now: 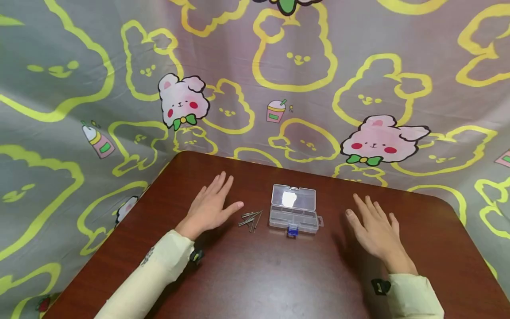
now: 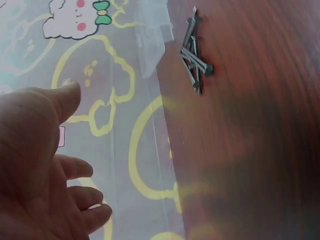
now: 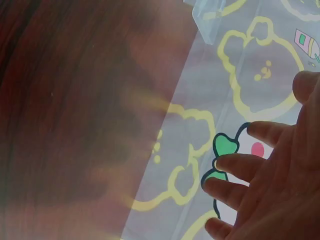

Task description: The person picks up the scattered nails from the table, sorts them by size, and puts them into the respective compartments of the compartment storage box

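My left hand (image 1: 211,208) is stretched out over the table, holding nothing, its thumb pointing toward a small pile of nails (image 1: 251,219). In the left wrist view the nails (image 2: 195,55) lie crossed over one another, several of them, grey with flat heads. Right of the pile stands a clear plastic compartment box (image 1: 294,219) with its lid (image 1: 295,198) raised and a blue latch (image 1: 292,231) at the front. My right hand (image 1: 376,230) is spread to the right of the box, apart from it and holding nothing. The right wrist view shows those fingers (image 3: 240,167) extended.
The dark reddish-brown wooden table (image 1: 259,279) has rounded far corners. A grey curtain (image 1: 239,57) with yellow bear outlines and pink rabbit faces hangs behind it and along both sides. Dark wrist cameras (image 1: 380,286) sit at both cuffs.
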Tool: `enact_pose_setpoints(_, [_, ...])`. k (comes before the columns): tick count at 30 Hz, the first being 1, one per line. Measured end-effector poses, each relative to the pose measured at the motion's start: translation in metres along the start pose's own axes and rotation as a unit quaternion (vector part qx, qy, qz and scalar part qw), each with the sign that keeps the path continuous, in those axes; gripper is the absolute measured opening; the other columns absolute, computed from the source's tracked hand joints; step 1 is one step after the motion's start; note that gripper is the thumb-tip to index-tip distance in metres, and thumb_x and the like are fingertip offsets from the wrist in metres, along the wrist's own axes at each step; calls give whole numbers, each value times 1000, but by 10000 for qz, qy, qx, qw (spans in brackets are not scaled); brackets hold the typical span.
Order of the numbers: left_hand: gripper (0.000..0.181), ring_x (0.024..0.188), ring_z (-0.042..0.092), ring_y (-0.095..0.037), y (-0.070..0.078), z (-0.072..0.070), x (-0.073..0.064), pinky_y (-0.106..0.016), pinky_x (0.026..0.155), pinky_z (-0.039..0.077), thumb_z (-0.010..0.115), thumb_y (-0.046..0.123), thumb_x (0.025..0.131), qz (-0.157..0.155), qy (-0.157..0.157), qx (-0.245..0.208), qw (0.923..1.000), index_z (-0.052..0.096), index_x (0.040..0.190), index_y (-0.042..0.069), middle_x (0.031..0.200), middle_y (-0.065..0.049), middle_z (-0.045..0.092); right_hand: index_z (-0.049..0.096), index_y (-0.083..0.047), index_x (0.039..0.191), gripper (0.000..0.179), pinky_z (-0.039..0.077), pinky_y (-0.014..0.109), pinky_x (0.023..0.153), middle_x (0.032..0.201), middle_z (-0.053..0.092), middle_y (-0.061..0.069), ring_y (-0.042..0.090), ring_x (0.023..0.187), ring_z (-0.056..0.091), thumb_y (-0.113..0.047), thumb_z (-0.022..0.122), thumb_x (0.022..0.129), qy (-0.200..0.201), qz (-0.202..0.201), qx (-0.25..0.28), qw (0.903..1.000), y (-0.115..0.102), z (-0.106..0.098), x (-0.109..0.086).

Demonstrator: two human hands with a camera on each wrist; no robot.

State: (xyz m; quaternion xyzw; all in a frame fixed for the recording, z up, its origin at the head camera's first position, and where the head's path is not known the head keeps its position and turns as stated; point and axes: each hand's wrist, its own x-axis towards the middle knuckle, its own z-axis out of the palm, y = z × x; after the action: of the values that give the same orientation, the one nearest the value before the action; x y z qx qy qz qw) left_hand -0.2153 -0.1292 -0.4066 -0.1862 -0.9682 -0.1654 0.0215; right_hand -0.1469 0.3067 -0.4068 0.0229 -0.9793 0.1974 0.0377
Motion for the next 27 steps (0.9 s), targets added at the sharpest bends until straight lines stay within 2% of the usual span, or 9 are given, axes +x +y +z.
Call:
enact_pose_setpoints(3, [87,150,20,-33,1,0,1,-57,115,25,58,58,96,-86,12,-526,9986,26,159,7,164,-16,20,19,-10,161,72,13,74,99,160,17,30,56,140,21,-55,30,106,-24,69,96,9999,-1,-1,2])
enact_pose_setpoints(6, [79,143,35,-34,2,1,2,-56,109,35,67,50,94,-187,25,-989,9949,40,153,6,157,-16,37,21,-6,160,72,20,73,94,159,19,31,58,136,27,-54,30,106,-53,107,261,9996,-2,-1,3])
enact_pose_setpoints(12, [60,123,57,-33,3,5,5,-53,98,47,72,41,92,-406,-64,-1915,9806,58,139,6,135,-14,61,25,2,156,72,23,71,106,157,24,32,55,140,26,-51,30,108,-199,91,892,9958,-5,1,6])
enact_pose_setpoints(16, [54,110,65,-28,2,8,6,-47,90,53,73,36,93,-520,-182,-2375,9698,61,134,4,123,-14,67,29,4,154,71,27,67,108,155,33,29,50,141,29,-49,28,109,-253,118,1274,9915,-12,5,7])
enact_pose_setpoints(19, [52,103,67,-24,3,11,5,-44,85,54,74,34,92,-630,-276,-2568,9640,62,132,3,115,-11,70,34,7,152,69,31,65,107,151,40,29,48,137,37,-48,27,109,-231,158,1420,9895,-16,9,7])
enact_pose_setpoints(24, [47,91,68,-17,2,17,4,-39,78,55,75,32,91,-779,-255,-2723,9587,66,127,3,102,-3,72,40,7,149,70,43,62,99,138,54,29,41,117,61,-50,32,108,-311,396,1705,9841,-21,15,10])
enact_pose_setpoints(27, [45,88,67,-15,2,22,5,-38,77,54,75,31,91,-823,-233,-2847,9548,67,125,3,99,-1,72,43,5,147,70,46,61,95,132,59,28,35,107,67,-52,37,107,-379,564,1834,9807,-25,17,12])
